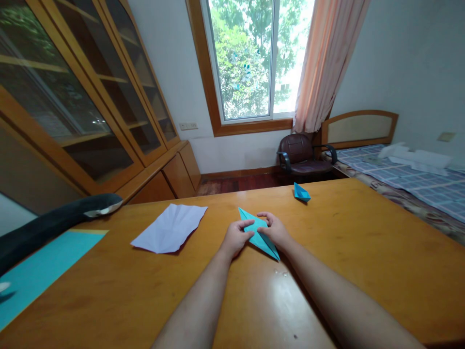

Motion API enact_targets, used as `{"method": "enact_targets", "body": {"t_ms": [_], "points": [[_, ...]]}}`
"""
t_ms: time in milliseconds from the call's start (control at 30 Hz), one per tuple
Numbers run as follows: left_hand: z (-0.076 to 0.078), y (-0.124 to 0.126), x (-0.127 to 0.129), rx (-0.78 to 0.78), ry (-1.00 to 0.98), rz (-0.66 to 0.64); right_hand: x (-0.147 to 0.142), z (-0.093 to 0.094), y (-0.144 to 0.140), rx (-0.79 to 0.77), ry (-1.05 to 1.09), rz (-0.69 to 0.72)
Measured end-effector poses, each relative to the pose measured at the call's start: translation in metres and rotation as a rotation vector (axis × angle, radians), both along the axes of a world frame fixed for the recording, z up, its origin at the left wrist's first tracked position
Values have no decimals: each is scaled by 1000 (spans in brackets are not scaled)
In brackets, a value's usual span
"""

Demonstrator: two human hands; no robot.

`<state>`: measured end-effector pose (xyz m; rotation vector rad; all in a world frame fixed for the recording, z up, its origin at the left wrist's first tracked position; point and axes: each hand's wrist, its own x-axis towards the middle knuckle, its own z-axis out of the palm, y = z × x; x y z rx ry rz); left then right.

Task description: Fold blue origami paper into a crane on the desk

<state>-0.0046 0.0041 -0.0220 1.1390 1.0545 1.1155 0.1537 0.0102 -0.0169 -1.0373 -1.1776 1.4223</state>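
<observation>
A folded turquoise paper (262, 239), long and pointed at both ends, lies on the wooden table (363, 252). My left hand (237, 235) pinches its left side. My right hand (275, 228) presses its upper right edge, fingers curled over the paper. The two hands almost touch at the middle of the fold. A small finished turquoise paper boat (301, 193) sits farther back on the table, to the right of my hands.
A creased white sheet (170, 228) lies left of my hands. A turquoise sheet (39, 271) and a dark padded object (54, 220) are at the far left. Behind the table stand a brown armchair (303, 155), a bed (414, 179) and a glass-door cabinet (90, 106).
</observation>
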Motion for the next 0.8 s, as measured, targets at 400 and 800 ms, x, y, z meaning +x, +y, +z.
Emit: {"method": "enact_targets", "body": {"t_ms": [400, 800], "points": [[2, 4, -12, -105, -106, -201, 5, -10, 5, 4, -115, -46], [-2, 12, -10, -38, -276, 119, 11, 1, 4, -94, 179, -42]]}}
